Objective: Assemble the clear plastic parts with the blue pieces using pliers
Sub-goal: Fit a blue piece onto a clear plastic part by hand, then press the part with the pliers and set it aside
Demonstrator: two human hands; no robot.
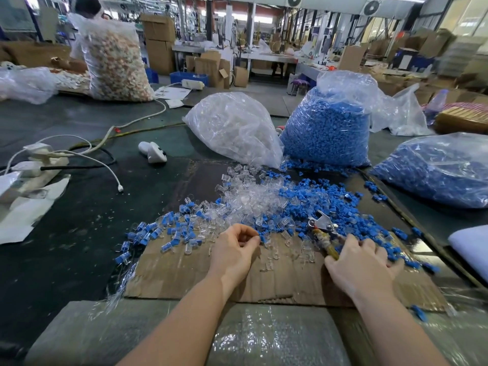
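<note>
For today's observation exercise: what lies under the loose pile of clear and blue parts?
A flattened cardboard sheet lies under the pile, on the dark table. Its near part shows bare; the part beneath the pile is covered, so anything else there cannot be seen.

pliers (320, 225): shiny metal | bags (232, 128): glossy clear plastic | cardboard (184, 270): matt, rough
</note>
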